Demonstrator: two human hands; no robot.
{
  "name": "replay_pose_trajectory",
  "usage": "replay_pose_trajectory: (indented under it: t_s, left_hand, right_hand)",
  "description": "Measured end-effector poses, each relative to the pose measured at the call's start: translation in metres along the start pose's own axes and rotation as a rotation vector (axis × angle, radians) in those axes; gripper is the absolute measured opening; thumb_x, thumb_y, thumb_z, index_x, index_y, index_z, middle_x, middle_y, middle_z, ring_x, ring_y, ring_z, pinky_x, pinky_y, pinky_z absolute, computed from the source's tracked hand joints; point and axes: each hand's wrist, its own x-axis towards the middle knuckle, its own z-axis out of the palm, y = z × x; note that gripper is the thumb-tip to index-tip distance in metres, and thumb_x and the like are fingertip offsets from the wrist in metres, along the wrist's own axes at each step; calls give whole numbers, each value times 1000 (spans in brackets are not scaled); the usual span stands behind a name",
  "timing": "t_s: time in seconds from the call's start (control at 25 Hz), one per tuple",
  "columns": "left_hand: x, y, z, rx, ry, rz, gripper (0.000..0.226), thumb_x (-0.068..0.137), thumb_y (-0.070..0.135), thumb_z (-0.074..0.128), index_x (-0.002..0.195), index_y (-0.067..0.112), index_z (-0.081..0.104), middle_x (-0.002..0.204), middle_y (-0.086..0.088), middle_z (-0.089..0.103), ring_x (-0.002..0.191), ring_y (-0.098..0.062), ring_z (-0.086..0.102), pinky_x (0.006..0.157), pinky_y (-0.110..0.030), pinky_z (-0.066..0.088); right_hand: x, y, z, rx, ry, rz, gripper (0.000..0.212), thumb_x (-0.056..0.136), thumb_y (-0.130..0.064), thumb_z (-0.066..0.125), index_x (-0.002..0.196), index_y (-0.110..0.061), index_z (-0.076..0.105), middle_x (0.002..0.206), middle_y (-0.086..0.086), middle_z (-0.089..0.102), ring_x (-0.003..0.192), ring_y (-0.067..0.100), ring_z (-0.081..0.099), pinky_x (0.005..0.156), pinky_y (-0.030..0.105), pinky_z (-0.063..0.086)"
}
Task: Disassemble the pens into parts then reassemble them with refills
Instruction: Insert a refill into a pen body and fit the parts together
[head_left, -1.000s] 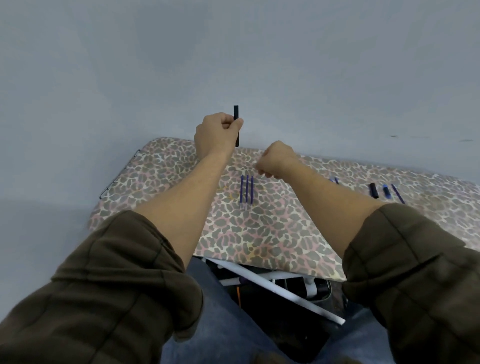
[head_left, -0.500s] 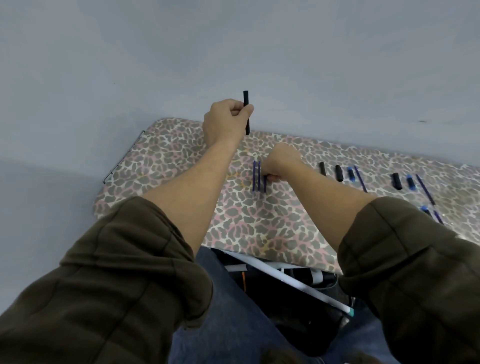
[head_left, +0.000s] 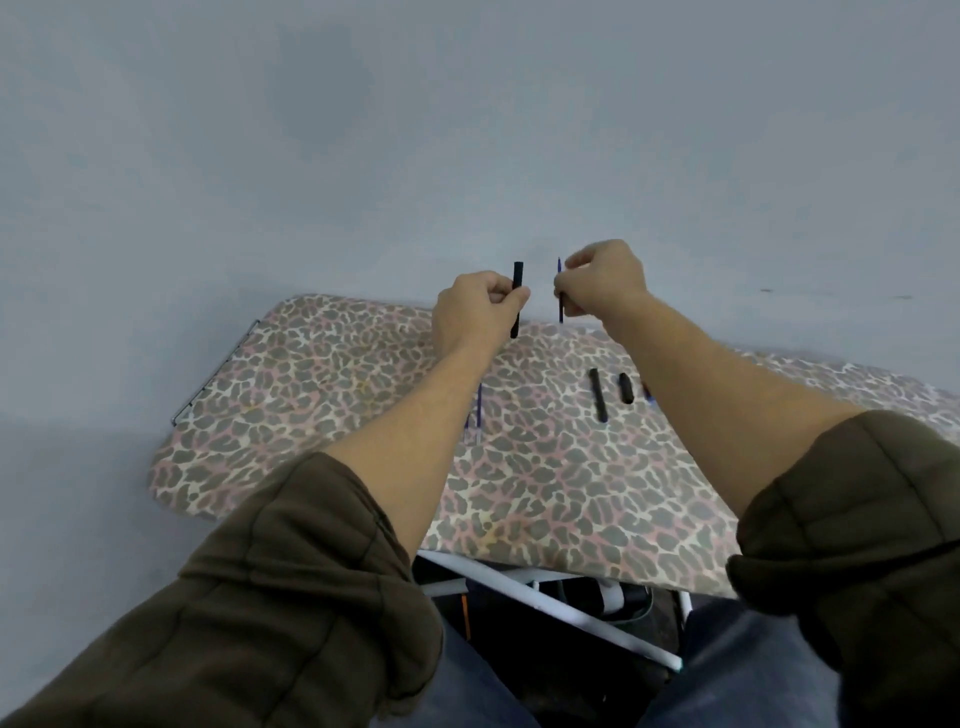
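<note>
I see both hands up near the middle of the frame, above the far edge of the leopard-print board (head_left: 311, 395). The left hand (head_left: 478, 306) has its fingers curled tight round a black pen barrel (head_left: 516, 299), which stands upright. Just to its right, the right hand (head_left: 602, 283) pinches a thin blue refill (head_left: 561, 314), upright too. Barrel and refill are near each other but not touching. Lower on the board, a spare refill (head_left: 478, 415) lies beside the left arm. A long black pen part (head_left: 598, 394) and a short black part (head_left: 625, 387) lie by the right arm.
</note>
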Motion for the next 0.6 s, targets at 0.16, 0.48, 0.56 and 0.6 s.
replay_pose_trajectory:
  t_s: [0.16, 0.48, 0.56, 0.6]
  left_hand:
    - [-13, 24, 24, 4, -58, 29, 20, 87, 41, 77, 98, 25, 79, 89, 7, 78, 81, -11, 72, 79, -33, 60]
    - [-26, 56, 48, -8, -128, 64, 19, 89, 35, 77, 100, 20, 79, 91, 3, 79, 84, -17, 75, 84, -37, 59]
    - [-27, 59, 49, 10, -124, 70, 18, 89, 34, 76, 100, 20, 79, 91, 3, 79, 83, -17, 75, 83, -37, 59]
    - [-27, 59, 50, 14, -123, 74, 18, 89, 35, 76, 100, 21, 79, 91, 3, 79, 83, -16, 74, 83, -36, 59]
  right_hand:
    - [-1, -13, -46, 197, 101, -194, 19, 95, -1, 60, 106, -8, 73, 86, 7, 72, 72, 21, 73, 81, 44, 66]
    - [-10, -11, -78, 236, 225, -357, 13, 98, -5, 59, 107, -6, 69, 80, -5, 67, 77, 22, 76, 77, 43, 65]
    - [-9, -9, -82, 246, 259, -361, 12, 98, -7, 59, 105, -8, 69, 82, -5, 67, 78, 24, 76, 76, 45, 65]
    - [-9, -8, -84, 253, 269, -361, 11, 98, -7, 60, 104, -10, 69, 83, -5, 67, 79, 24, 76, 75, 44, 65]
